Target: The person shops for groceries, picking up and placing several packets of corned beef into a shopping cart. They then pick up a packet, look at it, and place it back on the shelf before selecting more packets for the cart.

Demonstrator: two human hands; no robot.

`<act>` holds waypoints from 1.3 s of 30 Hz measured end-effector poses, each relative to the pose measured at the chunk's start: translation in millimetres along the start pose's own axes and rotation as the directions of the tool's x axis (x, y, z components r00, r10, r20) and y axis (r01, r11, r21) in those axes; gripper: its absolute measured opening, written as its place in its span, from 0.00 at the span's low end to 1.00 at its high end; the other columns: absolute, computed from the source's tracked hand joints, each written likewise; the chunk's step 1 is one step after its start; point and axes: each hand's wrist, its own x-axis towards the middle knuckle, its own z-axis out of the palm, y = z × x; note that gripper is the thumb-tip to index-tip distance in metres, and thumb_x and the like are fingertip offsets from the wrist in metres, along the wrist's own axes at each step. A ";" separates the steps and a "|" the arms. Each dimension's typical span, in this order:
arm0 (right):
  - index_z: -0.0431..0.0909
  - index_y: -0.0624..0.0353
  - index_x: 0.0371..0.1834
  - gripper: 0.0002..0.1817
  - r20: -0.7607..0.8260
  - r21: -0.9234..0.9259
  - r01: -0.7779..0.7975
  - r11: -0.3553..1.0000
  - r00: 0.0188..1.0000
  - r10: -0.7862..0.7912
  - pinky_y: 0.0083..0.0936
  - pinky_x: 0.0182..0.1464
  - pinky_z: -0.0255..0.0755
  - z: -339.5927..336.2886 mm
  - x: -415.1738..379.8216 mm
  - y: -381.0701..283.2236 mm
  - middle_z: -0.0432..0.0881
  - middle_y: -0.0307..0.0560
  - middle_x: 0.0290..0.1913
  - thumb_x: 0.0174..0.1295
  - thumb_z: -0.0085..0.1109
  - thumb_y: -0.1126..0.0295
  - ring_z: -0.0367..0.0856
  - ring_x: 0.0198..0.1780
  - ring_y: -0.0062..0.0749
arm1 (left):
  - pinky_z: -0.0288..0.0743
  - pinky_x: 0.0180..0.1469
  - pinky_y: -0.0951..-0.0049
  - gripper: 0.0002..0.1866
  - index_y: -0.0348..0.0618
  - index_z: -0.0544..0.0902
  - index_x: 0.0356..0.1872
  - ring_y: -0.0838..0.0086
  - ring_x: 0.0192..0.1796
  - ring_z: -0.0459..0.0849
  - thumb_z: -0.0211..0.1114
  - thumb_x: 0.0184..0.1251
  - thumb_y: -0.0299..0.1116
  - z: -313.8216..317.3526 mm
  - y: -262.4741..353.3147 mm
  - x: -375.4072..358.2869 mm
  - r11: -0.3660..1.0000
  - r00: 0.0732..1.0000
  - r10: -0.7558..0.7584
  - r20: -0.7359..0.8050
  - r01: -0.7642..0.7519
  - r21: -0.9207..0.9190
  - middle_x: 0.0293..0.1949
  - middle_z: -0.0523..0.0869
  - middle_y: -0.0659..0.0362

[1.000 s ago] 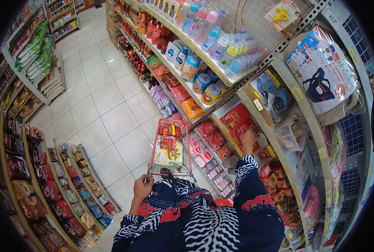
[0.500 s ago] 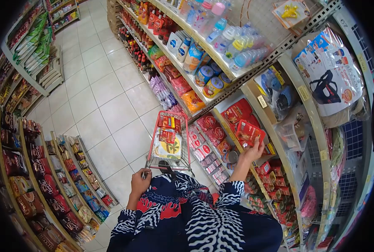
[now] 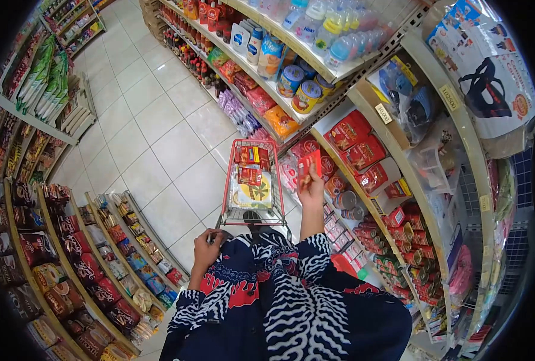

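Note:
My right hand (image 3: 311, 191) grips a flat red packet (image 3: 307, 167), holding it up in the gap between the shelf and the shopping cart. My left hand (image 3: 207, 246) is closed at the near left corner of the cart, round its handle, though the fingers partly hide the grip. The small shopping cart (image 3: 224, 201) has a red rim and wire sides. Inside it lie red packets (image 3: 249, 175) on top of a white and yellow package (image 3: 254, 195).
Red pouches (image 3: 348, 130) and several stacked cans (image 3: 403, 233) fill the shelves at my right. Baby bottles (image 3: 339, 51) stand on a higher shelf ahead. Snack racks (image 3: 87, 265) line the left side, with a tiled aisle (image 3: 153, 138) running forward between.
My right hand has drawn the red packet away from the shelf, leftward toward the cart. The left hand stays at the cart's handle.

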 end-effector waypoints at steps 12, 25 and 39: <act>0.76 0.59 0.34 0.02 -0.315 -0.176 -0.434 0.884 0.875 0.367 0.27 0.34 0.77 -48.6 24.1 89.9 0.71 0.35 0.22 0.62 0.53 0.78 0.72 0.22 0.24 | 0.80 0.44 0.72 0.12 0.33 0.87 0.47 0.73 0.36 0.89 0.64 0.72 0.32 4.5 4.0 1.4 0.991 0.992 -0.121 -0.036 0.119 -0.061 0.35 0.92 0.51; 0.77 0.58 0.46 0.08 -0.554 -0.093 -0.578 0.811 0.707 0.440 0.21 0.34 0.85 -149.9 143.0 179.2 0.83 0.47 0.41 0.64 0.59 0.76 0.84 0.39 0.32 | 0.80 0.48 0.71 0.08 0.35 0.87 0.44 0.68 0.41 0.91 0.61 0.71 0.22 9.9 17.1 9.9 0.989 0.990 -0.130 -0.057 0.133 0.059 0.36 0.92 0.51; 0.79 0.54 0.49 0.08 -0.829 -0.054 -0.333 0.941 0.540 0.143 0.22 0.37 0.77 -230.8 299.9 235.5 0.78 0.37 0.38 0.76 0.50 0.67 0.76 0.38 0.22 | 0.77 0.58 0.62 0.08 0.33 0.86 0.40 0.60 0.51 0.89 0.58 0.69 0.18 14.0 22.3 14.1 0.966 0.965 -0.253 -0.061 0.256 0.040 0.37 0.92 0.51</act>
